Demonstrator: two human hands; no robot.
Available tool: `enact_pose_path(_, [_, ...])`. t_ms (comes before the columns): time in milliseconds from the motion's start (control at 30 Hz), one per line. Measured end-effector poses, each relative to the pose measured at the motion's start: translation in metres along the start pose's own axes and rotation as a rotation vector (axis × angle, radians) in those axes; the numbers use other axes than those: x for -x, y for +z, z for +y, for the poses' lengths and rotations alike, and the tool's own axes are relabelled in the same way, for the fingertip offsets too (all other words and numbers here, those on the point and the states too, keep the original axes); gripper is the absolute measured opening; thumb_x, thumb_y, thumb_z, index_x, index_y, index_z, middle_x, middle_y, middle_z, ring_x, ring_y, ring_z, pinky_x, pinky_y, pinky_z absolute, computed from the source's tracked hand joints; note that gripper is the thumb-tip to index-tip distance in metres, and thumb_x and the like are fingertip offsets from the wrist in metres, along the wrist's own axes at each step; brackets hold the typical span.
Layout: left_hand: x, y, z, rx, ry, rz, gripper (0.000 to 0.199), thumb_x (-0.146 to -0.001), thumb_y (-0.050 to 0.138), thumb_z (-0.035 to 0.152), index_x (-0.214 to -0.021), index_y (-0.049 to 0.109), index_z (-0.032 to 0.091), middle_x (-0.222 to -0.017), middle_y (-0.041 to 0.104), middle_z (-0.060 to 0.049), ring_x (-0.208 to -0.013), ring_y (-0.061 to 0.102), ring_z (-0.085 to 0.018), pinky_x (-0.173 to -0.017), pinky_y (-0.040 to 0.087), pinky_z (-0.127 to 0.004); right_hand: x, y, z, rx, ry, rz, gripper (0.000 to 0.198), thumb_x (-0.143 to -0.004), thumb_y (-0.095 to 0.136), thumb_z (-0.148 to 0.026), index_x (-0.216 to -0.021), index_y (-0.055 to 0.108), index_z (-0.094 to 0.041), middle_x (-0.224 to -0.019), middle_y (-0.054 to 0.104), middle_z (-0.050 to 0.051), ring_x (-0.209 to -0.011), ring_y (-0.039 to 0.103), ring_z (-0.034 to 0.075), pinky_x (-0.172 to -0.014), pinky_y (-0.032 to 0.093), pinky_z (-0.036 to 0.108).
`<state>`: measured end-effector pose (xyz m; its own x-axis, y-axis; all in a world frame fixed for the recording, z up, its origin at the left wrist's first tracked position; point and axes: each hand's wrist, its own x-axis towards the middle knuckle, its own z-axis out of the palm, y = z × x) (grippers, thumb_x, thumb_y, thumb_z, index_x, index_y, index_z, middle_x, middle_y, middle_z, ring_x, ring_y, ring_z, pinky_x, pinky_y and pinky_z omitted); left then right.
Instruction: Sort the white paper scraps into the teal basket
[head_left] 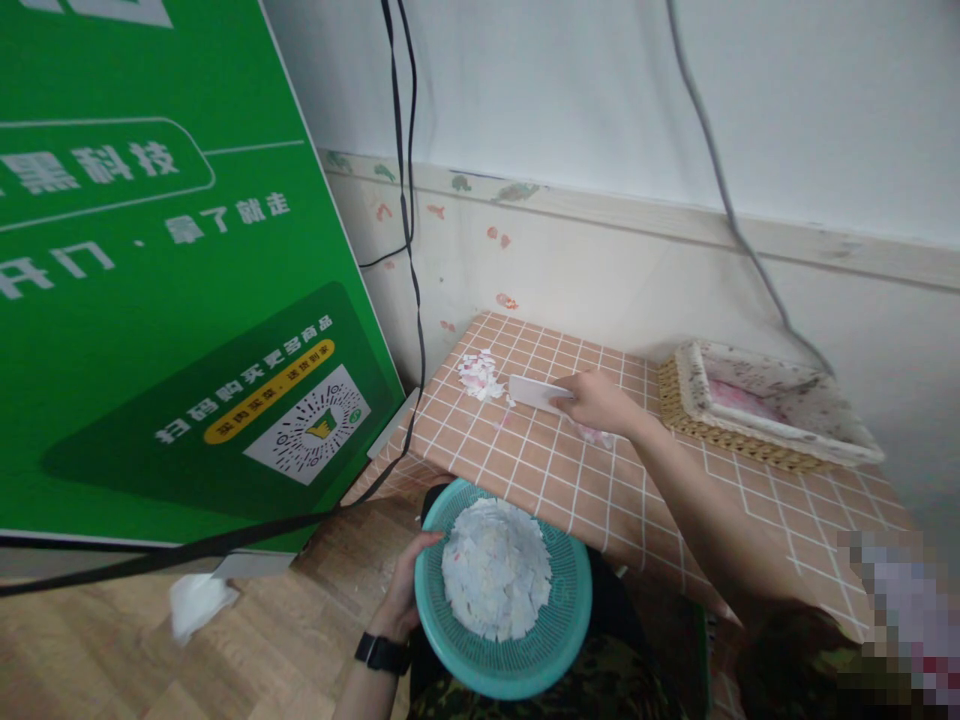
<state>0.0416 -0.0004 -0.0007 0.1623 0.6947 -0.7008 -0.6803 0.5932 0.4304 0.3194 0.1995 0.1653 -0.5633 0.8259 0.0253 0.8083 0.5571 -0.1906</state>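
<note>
My left hand (407,582) is closed on the left rim of a round teal plastic colander (571,620), which sits over my lap below the table's front edge. A heap of pale scraps (495,570), apparently torn paper, fills its middle. My right hand (596,402) grips a flat white card-like strip (531,393), fingers wrapped round its right end, low over the table. Just beyond the strip's left end lies a small pile of white and pink scraps (480,375). More pinkish bits (595,436) show under my right hand.
A brown checked cloth covers the table (600,490). At its back right stands a lined wicker basket (765,405) with something pink inside. A green printed cabinet (150,350) rises at left, with a black cable (418,300) hanging before it. White plastic (201,605) lies on the floor.
</note>
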Motion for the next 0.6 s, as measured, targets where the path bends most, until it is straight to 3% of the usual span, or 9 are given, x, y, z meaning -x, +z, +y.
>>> enact_pose_path(433, [-0.0001,-0.0006,0.0002,0.013,0.014,0.005,0.014,-0.071,0.065,0.023,-0.070,0.071,0.010,-0.062,0.073,-0.007,-0.057,0.065,-0.020,-0.064,0.050,-0.031,0.0062,0.0056,0.0013,-0.083,0.050,-0.012,0.021,-0.086,0.048,-0.028,-0.081,0.065,-0.017,-0.073,0.066,0.007,-0.066,0.057,0.016,-0.059,0.034,0.026])
enact_pose_path(600, [0.0003,0.0001,0.0003,0.006,0.006,-0.006,0.014,-0.071,0.065,0.023,-0.071,0.071,0.011,-0.065,0.074,-0.008,-0.059,0.066,-0.021,-0.065,0.050,-0.032,0.0077,0.0074,-0.0043,-0.121,-0.027,-0.032,0.019,-0.085,0.049,-0.027,-0.077,0.064,-0.017,-0.068,0.064,0.004,-0.061,0.054,0.014,-0.059,0.034,0.026])
